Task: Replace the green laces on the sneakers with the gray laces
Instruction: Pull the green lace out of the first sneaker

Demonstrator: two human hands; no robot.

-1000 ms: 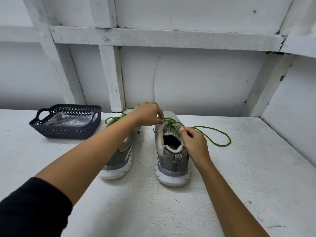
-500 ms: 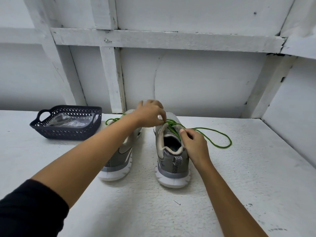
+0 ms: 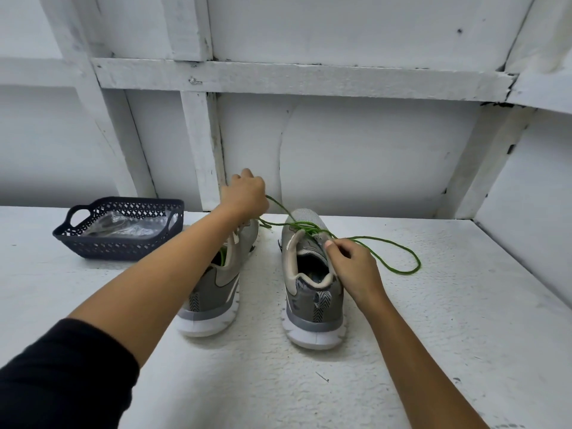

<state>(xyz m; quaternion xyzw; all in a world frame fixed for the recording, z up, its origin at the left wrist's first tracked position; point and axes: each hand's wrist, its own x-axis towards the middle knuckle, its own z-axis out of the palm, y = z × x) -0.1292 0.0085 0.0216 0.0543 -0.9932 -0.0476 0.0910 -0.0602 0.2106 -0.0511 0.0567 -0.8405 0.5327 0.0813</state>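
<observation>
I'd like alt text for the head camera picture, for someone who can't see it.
A person's left hand pulls a green lace up and away from the right sneaker while the right hand pinches near its tongue. The left sneaker stands beside it on a white table, with a dark basket at far left.

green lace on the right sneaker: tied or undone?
Undone. The thin green lace trails in a loose loop on the white table beside the gray right sneaker; the left hand lifts one strand.
</observation>
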